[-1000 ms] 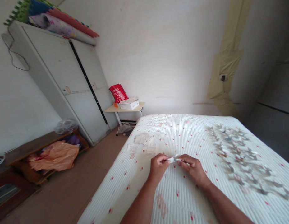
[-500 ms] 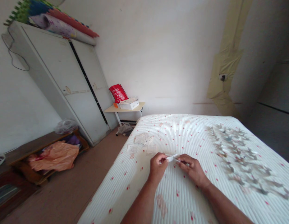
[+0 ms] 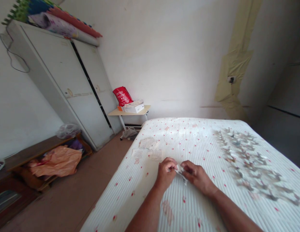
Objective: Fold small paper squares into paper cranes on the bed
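Between my two hands, over the middle of the bed, is a small folded piece of paper (image 3: 181, 172), whitish with dark print. My left hand (image 3: 166, 172) pinches its left side between thumb and fingers. My right hand (image 3: 195, 175) is closed on its right side, and the fingers cover part of it. Flat on the bed beyond my left hand lie printed paper pieces (image 3: 156, 155). Off to the right, several small folded paper figures (image 3: 246, 154) stand in rows, blurred in detail.
The bed (image 3: 140, 206) has a white ribbed cover with red dots. Behind it on the left, a small table (image 3: 113, 112) carries a red bag (image 3: 122, 96) and a white box (image 3: 135, 108). A grey wardrobe (image 3: 55, 64) and a low wooden cabinet (image 3: 38, 146) stand at left.
The folded paper has turned from lying level between my hands to slanting down toward me. My hands have drawn slightly closer together, with the right fingers curled further over the paper.
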{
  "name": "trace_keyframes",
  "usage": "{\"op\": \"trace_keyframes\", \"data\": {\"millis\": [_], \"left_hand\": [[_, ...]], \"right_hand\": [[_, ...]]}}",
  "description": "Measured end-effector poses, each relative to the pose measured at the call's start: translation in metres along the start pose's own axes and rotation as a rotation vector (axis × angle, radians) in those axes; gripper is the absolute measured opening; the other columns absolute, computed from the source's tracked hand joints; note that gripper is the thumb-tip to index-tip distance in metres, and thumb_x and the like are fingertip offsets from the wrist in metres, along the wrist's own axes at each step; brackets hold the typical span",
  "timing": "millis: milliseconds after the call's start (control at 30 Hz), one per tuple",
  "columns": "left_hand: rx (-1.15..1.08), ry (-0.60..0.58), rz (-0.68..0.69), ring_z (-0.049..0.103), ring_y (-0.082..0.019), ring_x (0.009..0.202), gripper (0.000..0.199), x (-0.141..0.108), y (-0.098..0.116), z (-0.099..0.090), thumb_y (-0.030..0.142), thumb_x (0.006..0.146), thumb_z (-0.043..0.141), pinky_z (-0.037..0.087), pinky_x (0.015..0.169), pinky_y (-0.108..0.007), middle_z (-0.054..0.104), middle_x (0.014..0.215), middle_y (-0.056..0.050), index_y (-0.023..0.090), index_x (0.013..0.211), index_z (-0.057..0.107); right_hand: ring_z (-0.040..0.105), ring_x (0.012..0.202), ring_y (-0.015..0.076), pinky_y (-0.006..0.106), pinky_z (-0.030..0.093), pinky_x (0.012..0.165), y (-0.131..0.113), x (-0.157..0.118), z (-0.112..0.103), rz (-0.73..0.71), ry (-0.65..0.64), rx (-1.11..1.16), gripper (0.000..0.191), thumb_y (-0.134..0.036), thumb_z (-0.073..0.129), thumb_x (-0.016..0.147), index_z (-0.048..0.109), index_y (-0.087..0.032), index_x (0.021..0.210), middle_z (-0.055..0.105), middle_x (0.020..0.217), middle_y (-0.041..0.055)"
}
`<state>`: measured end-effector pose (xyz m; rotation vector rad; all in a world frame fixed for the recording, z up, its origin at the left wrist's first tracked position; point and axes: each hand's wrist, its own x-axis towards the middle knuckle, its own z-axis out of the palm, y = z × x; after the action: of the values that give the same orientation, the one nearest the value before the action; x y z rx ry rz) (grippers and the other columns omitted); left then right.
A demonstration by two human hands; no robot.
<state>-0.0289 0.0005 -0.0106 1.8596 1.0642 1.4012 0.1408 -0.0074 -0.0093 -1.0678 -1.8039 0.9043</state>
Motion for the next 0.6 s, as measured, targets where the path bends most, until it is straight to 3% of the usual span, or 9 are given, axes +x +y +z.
{"op": "trace_keyframes", "data": {"millis": [133, 333, 433, 600], "left_hand": [[0.067, -0.042, 0.010, 0.053, -0.015, 0.089, 0.031, -0.0002, 0.0006, -0.0023, -0.005, 0.060, 0.042, 0.042, 0.081, -0.027, 0.056, 0.091, -0.005, 0.017, 0.063, 0.064], [0.104, -0.097, -0.026, 0.050, -0.016, 0.096, 0.036, -0.0014, 0.0043, -0.0044, -0.003, 0.060, 0.049, 0.040, 0.089, -0.030, 0.046, 0.119, -0.005, 0.021, 0.076, 0.070], [0.122, -0.094, -0.053, 0.052, -0.016, 0.093, 0.035, -0.0005, 0.0049, -0.0042, 0.000, 0.062, 0.051, 0.041, 0.086, -0.029, 0.050, 0.112, -0.006, 0.022, 0.081, 0.071], [0.051, -0.141, -0.141, 0.056, -0.012, 0.069, 0.031, -0.0006, 0.0023, -0.0037, 0.006, 0.067, 0.048, 0.044, 0.065, -0.022, 0.063, 0.075, -0.003, 0.019, 0.083, 0.071]], "right_hand": [[0.040, 0.048, 0.0091, 0.020, 0.033, 0.046, 0.0035, 0.0007, 0.0021, 0.039, 0.048, 0.075, 0.022, -0.026, 0.053, 0.075, 0.054, -0.021, 0.096, 0.044, 0.054, -0.0066], [0.050, 0.060, 0.0127, 0.024, 0.039, 0.058, 0.0078, 0.0056, -0.0013, 0.133, 0.146, 0.263, 0.020, -0.035, 0.057, 0.072, 0.062, -0.016, 0.072, 0.057, 0.066, 0.0002], [0.051, 0.061, 0.0133, 0.025, 0.040, 0.058, 0.0093, 0.0065, -0.0021, 0.168, 0.192, 0.303, 0.022, -0.037, 0.060, 0.069, 0.064, -0.015, 0.073, 0.060, 0.066, 0.0009], [0.052, 0.060, 0.0137, 0.025, 0.042, 0.057, 0.0099, 0.0070, -0.0020, 0.176, 0.227, 0.315, 0.025, -0.040, 0.063, 0.067, 0.065, -0.016, 0.074, 0.061, 0.066, 0.0015]]}}
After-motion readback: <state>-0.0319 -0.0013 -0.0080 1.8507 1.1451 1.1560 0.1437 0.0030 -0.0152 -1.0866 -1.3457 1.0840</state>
